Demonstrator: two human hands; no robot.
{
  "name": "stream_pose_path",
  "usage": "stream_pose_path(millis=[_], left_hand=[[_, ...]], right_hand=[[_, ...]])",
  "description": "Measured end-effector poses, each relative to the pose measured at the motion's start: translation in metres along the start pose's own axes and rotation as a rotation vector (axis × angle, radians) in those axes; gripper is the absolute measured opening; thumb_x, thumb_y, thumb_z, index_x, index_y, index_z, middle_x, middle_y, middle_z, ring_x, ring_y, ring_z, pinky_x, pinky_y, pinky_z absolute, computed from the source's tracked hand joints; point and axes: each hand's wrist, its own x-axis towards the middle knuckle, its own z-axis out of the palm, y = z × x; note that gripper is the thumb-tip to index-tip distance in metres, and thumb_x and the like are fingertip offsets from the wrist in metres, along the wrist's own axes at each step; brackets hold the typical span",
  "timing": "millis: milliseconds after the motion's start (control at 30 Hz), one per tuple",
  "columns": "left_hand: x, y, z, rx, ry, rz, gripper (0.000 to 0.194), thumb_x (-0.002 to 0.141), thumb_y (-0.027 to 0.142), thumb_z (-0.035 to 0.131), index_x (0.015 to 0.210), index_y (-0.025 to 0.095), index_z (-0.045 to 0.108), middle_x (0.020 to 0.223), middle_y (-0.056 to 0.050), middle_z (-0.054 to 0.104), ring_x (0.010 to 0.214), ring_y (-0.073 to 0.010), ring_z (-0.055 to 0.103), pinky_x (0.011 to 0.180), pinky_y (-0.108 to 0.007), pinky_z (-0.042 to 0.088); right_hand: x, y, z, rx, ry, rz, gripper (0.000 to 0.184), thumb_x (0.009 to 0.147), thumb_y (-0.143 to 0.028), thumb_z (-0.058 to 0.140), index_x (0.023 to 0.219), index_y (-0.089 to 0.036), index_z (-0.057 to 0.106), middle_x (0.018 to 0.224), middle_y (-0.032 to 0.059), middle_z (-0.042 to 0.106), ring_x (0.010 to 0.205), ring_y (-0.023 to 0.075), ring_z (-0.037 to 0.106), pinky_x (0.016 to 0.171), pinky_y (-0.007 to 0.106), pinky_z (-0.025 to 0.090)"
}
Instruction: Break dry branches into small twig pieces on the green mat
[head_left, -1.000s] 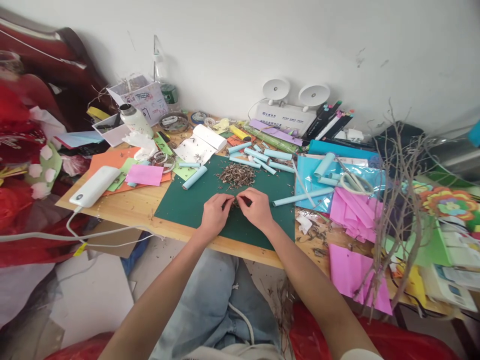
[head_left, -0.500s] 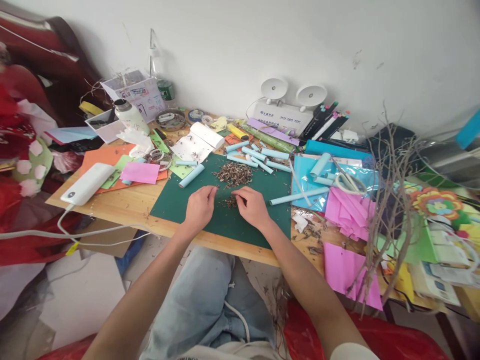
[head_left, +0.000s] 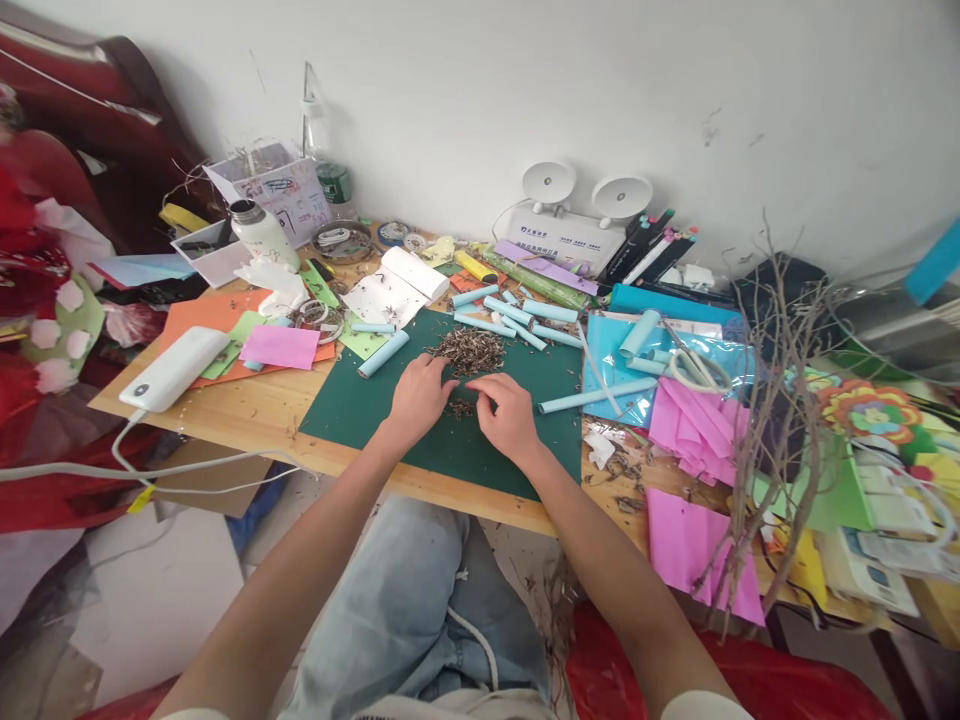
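The left hand had moved inward, thumb and fingers now parted at the brown, brittle-looking pile on the green mat. The right hand, fingers narrowly curled, hovered beside a smaller near heap; its grip could not be told. Far left, a paper box held twigs.

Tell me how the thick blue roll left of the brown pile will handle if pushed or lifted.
The blue roll would probably roll if pushed sideways, being round and lying on the flat green mat. It looks like wound paper, so it is likely light, and a hard pinch might dent it.
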Motion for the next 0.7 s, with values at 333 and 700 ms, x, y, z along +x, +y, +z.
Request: stream_pose_path(millis=[333, 700], left_hand=[[0.034, 0.009, 0.000, -0.155, 0.060, -0.004, 0.025, 0.088, 0.013, 0.053, 0.112, 0.017, 0.061, 0.106, -0.011, 0.060, 0.083, -0.0219, 0.062, 0.081, -0.035, 0.050], [0.103, 0.003, 0.001, -0.014, -0.017, 0.100, 0.017, 0.084, 0.018, 0.058, 0.081, 0.015, 0.075, 0.087, -0.015, 0.066, 0.099, -0.0316, 0.058, 0.089, -0.041, 0.047]], right_hand=[[0.002, -0.001, -0.003, -0.011, 0.068, 0.061, 0.029, 0.083, -0.007, 0.044, 0.085, -0.021, 0.069, 0.086, 0.0058, 0.072, 0.084, 0.0207, 0.066, 0.077, 0.033, 0.053], [-0.001, -0.001, -0.001, 0.014, 0.018, 0.042, 0.028, 0.083, -0.007, 0.046, 0.086, -0.021, 0.070, 0.085, 0.0050, 0.072, 0.084, 0.0202, 0.066, 0.078, 0.033, 0.053]])
